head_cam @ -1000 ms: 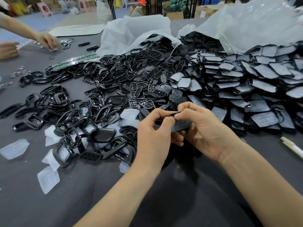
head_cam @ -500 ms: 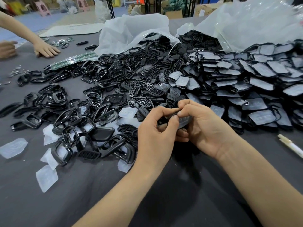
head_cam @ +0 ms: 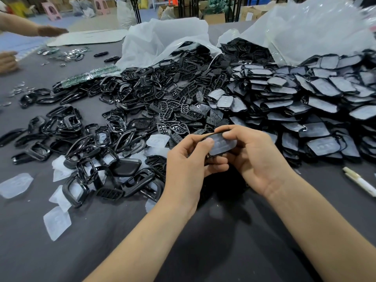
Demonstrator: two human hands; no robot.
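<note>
Both forearms come in from the near edge and meet at centre, above the dark table (head_cam: 223,251).

Left hand (head_cam: 189,165): back faces the camera, thumb lies on the left end of the key shell (head_cam: 221,144), fingers curl underneath. It grips the part.

Right hand (head_cam: 256,159): thumb side faces up, index finger hooks over the far edge of the part, thumb presses on its face, and the other fingers fold below. This hand also pinches the part.

The key shell is one black piece with a translucent grey pad facing up. It is held between both hands, clear of the table, just in front of the near edge of the piles.

Counts:
- 1 part in hand, 2 hands on it.
- 2 clear plastic bags at the far side, one far centre (head_cam: 162,39) and one far right (head_cam: 315,29), both spilling black parts.
- Open black frames (head_cam: 73,188) are heaped on the left, too many to count.
- Small black button grids (head_cam: 175,110) are heaped in the centre, too many to count.
- Shells with grey pads fitted (head_cam: 323,145) are stacked on the right, too many to count.
- Loose translucent pads (head_cam: 15,185) lie near left. At least 5 are visible and others are partly buried under the frames.
- 1 strip of green circuit boards (head_cam: 89,75) lies far left of centre.
- 1 white marker (head_cam: 360,182) lies near right, apart from the stack.
- 2 hands of another person are at far left: one flat and raised (head_cam: 53,30), one at the frame edge (head_cam: 7,62). Small shiny metal bits (head_cam: 71,53) are scattered near them.
</note>
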